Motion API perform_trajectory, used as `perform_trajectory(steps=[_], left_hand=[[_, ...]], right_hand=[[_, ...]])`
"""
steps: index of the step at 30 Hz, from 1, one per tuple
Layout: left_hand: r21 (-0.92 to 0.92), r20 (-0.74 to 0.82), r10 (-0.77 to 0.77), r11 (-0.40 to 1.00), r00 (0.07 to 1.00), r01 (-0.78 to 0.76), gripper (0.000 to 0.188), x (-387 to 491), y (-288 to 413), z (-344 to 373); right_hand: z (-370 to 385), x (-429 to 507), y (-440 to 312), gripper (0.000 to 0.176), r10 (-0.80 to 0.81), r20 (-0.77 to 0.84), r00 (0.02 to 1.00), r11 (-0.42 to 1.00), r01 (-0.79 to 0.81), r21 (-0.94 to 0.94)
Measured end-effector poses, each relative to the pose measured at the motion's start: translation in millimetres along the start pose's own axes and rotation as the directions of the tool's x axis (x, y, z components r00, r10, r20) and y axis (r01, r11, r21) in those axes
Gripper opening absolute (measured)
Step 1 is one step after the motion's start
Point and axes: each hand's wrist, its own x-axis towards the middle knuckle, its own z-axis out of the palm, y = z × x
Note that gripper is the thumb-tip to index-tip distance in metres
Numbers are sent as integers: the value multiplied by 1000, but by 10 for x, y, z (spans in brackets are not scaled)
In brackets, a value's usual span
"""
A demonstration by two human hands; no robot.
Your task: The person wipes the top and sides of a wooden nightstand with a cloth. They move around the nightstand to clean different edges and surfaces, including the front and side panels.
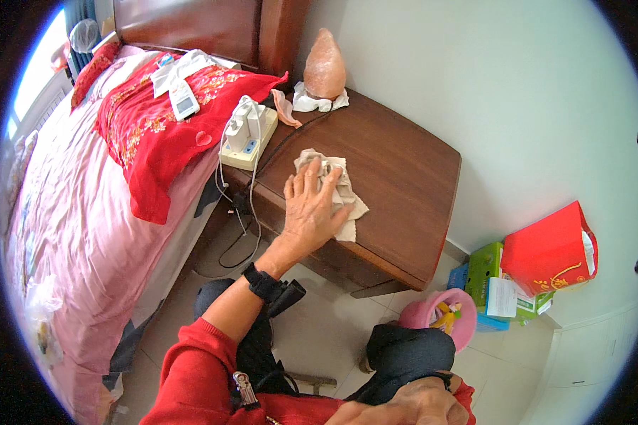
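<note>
My left hand lies palm down on a crumpled beige cloth, holding it against the top of a dark brown wooden nightstand. Its fingers are spread over the folds, and the thumb points right, towards a loose corner. Part of the cloth is hidden under the palm. At the bottom edge, my right hand is close to my body by the right knee. The frame cuts it off, and its fingers cannot be made out clearly.
A salt lamp stands on white tissue at the nightstand's back corner. A power strip with plugged-in chargers sits at the left edge, cables hanging down. Left is a bed; right are a pink bin and a red gift bag.
</note>
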Motion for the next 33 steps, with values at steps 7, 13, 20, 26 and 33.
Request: perform_trajectory(steps=[7, 13, 20, 26, 33], left_hand=[[44, 21, -6, 999, 1000, 5, 62, 88, -46, 108], [84, 129, -16, 996, 992, 5, 63, 128, -32, 74], [164, 237, -10, 986, 972, -30, 68, 549, -252, 264], [129, 352, 5, 990, 936, -54, 64, 1061, -182, 642], [-90, 474, 382, 917, 793, -388, 64, 1022, 1105, 1184]], right_hand=[[45, -275, -136, 45, -174, 77, 982, 979, 164, 124], [346, -277, -608, 47, -23, -42, 999, 987, 30, 155], [386, -370, -541, 42, -318, 154, 935, 948, 316, 40], [382, -293, -645, 28, -434, -93, 896, 900, 436, -4], [-850, -885, -1378, 11, -556, -643, 526, 647, -211, -732]])
